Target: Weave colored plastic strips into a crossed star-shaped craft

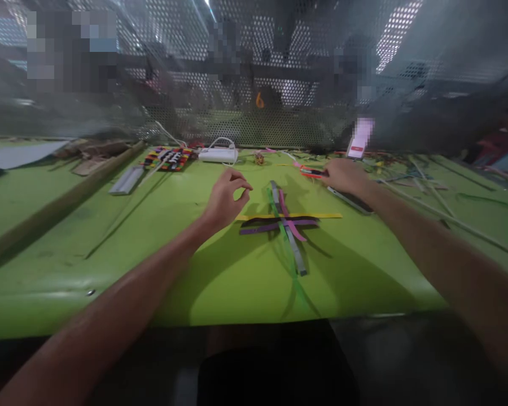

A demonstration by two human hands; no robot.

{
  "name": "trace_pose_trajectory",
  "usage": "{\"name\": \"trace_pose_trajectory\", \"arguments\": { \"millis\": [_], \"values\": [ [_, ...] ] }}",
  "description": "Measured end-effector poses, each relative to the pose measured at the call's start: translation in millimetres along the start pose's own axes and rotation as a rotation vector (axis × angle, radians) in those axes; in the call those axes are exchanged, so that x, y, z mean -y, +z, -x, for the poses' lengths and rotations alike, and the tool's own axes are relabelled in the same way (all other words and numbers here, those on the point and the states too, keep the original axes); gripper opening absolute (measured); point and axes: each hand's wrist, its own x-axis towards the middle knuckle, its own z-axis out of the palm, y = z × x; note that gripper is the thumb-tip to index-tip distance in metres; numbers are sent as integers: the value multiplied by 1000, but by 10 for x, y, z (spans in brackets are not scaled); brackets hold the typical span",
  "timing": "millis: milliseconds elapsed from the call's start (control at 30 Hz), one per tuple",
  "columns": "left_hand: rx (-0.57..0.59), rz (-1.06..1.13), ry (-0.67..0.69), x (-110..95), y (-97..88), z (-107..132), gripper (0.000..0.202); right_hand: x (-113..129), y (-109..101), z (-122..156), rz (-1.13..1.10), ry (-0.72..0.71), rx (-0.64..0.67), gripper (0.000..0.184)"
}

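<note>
My left hand (228, 197) hovers beside the woven strips, thumb and fingers curved with a gap between them and nothing visible inside. My right hand (342, 176) is farther back on the right, its fingers closed on the end of a slim orange-red tool (312, 172); its exact kind is unclear. Between and in front of my hands, several flat strips cross one another: a yellow strip (325, 216), a purple strip (256, 229), a grey strip (297, 256), a pink strip (297, 232), a green strip (288, 248) and a black one. The yellow strip's left end lies by my left hand.
The green tabletop (161, 299) ends at a front edge near my lap. Left stand a wooden pole (63, 203), a grey bar (127, 180) and a multicoloured woven piece (168, 159). Behind are a white power strip (218, 155), a phone (359, 141) and a perforated metal panel (254, 121). Loose strips (465, 225) lie right.
</note>
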Motion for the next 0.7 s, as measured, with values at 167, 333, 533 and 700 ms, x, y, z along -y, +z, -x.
{"name": "trace_pose_trajectory", "arguments": {
  "millis": [167,333,533,700],
  "values": [
    [53,14,-23,62,13,7,17,-27,148,63,129,-6,5,20],
    [96,68,-59,-74,-66,25,17,106,288,146,-22,16,-29,15],
    [186,81,7,-442,-224,-445,26,203,33,193,-354,158,-104,31],
    [353,-228,184,-613,2,-866,49,445,-43,236,-343,66,-77,27]
  ]
}}
